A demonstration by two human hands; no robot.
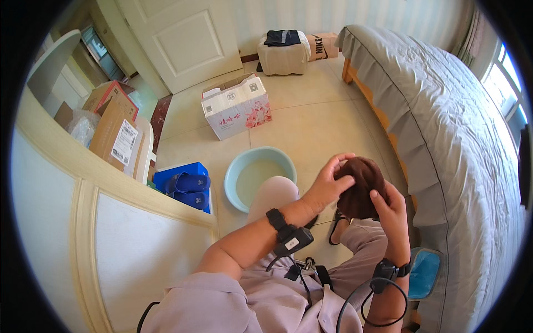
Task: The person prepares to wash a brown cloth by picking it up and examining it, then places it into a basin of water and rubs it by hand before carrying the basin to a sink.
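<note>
A bunched dark brown cloth (361,189) is held up in front of me, above my lap and toward the bed. My left hand (333,183) grips its left side, with the thumb pressed on the front. On the cloth's right edge my right hand (391,204) has its thumb in front and its other fingers behind, partly hidden. Black devices with cables are strapped to both wrists. A light blue plastic basin (231,166) with cloudy liquid stands on the floor beyond my knee, left of the cloth, and touches neither hand.
Blue slippers (189,189) lie on a blue box at the left. Beyond the basin stands a printed cardboard carton (239,112). The bed (449,104) runs along the right, with a blue-lined bin (425,272) beside it. A covered stool (283,58) stands near the far wall.
</note>
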